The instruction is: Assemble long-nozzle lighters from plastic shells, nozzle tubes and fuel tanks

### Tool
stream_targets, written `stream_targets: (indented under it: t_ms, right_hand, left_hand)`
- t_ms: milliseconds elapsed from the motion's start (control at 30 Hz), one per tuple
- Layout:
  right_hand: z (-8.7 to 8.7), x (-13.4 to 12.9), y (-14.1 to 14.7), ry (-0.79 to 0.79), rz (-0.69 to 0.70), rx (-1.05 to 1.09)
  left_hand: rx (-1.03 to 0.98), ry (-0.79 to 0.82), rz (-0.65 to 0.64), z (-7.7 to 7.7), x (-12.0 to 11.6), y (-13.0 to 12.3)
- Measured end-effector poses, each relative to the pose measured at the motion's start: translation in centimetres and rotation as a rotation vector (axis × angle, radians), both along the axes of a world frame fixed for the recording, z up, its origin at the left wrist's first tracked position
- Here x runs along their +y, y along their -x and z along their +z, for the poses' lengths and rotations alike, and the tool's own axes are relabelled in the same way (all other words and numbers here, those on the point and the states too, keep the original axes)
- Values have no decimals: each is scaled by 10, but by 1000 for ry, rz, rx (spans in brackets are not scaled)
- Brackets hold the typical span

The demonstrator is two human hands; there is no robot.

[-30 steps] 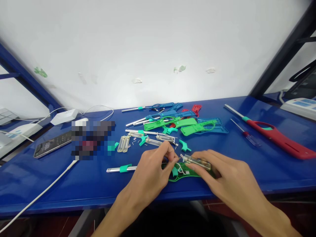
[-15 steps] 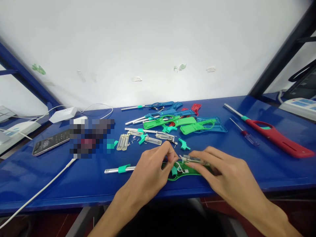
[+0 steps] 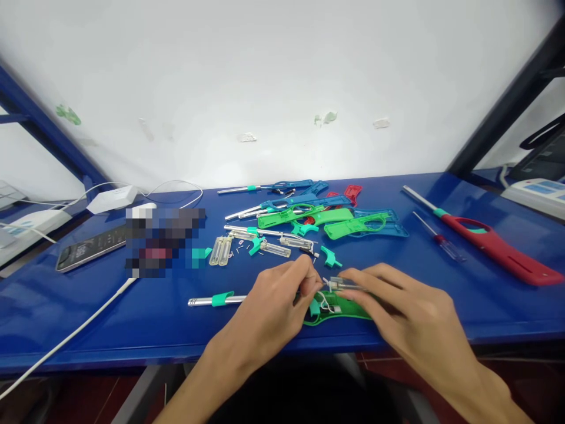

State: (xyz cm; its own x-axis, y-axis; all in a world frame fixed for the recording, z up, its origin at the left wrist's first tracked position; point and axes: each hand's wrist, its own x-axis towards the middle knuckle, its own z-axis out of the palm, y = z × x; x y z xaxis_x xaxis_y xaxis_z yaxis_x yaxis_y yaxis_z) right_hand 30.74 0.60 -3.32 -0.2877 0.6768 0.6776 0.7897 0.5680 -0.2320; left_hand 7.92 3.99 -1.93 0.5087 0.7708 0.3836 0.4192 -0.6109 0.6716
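My right hand (image 3: 406,306) grips a clear lighter fuel tank (image 3: 346,284) between thumb and fingers, its nozzle end pointing left. The fingers of my left hand (image 3: 282,294) are pinched at that nozzle, on what looks like the end of a thin white tube (image 3: 325,301); the fingertips partly hide it. Under both hands lies an open green lighter shell half (image 3: 338,315) with a teal trigger (image 3: 314,307) inside. A metal lighter barrel (image 3: 200,302) with a teal collar (image 3: 222,299) sticks out to the left, partly behind my left hand.
Farther back lie green shell halves (image 3: 357,225), blue shells (image 3: 304,187), clear tanks (image 3: 219,251), teal triggers (image 3: 330,257) and small screws. At right rest a screwdriver (image 3: 445,244) and a red lighter (image 3: 498,247). A phone (image 3: 90,247) and white cable (image 3: 83,327) occupy the left.
Both hands stay at the tank nozzle, with only slight finger movement. The whole view has shifted a little; the parts on the table lie as before.
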Motion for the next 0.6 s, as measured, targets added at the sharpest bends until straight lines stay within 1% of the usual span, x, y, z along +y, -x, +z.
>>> stream_targets:
  t_ms: [367,600]
  right_hand:
    - [-2,-1,-4,25,39,-4]
    - [-2,0,-2,23,44,-25]
  left_hand:
    - [-27,-4,-18,-1,-1,0]
    - [-2,-21,-16,1,-1,0]
